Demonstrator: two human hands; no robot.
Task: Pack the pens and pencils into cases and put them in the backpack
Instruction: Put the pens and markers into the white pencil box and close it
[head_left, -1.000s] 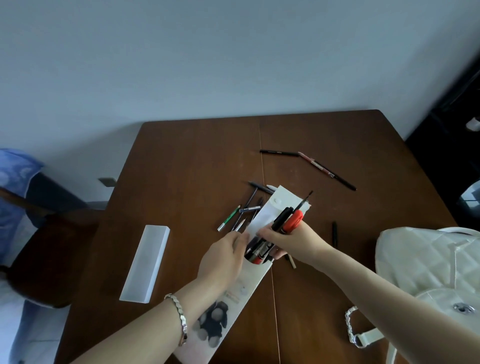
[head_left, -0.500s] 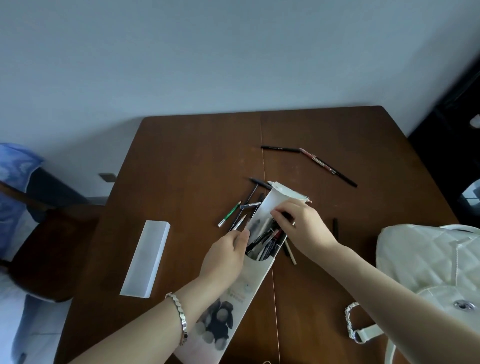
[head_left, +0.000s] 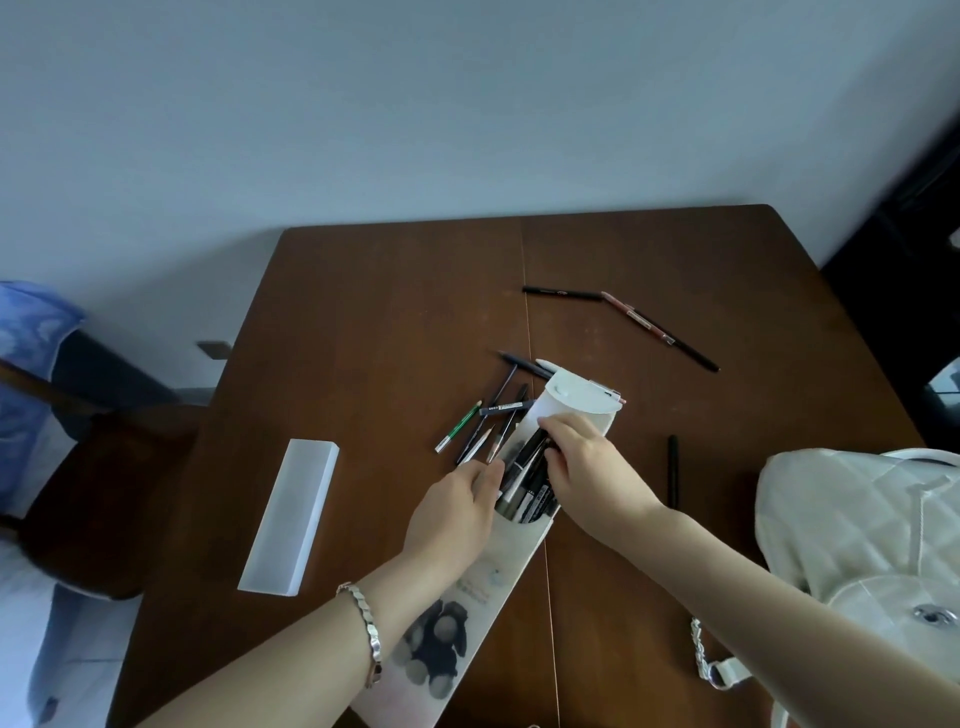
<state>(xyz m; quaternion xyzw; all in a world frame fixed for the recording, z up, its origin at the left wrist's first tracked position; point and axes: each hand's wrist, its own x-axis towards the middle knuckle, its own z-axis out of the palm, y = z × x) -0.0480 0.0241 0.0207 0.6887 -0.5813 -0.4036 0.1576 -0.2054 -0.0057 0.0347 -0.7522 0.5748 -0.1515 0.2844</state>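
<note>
Brown table (head_left: 389, 312) | left hand (head_left: 457, 512) pinches pencil case (head_left: 511, 566) (flap open) | right hand (head_left: 592, 470) grip clamped on pens (head_left: 524, 483)

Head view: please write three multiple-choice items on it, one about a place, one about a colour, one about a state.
1. Where is the box?
A. on the table, left of the pouch
B. on the floor
C. on the chair

2. What colour is the backpack?
A. black
B. white
C. red

3. How is the pouch's flap?
A. shut
B. open
C. torn off

Answers:
1. A: it lies on the wood beside the pouch.
2. B: its quilted cloth is white.
3. B: the flap is folded back and pens show in the mouth.
</note>
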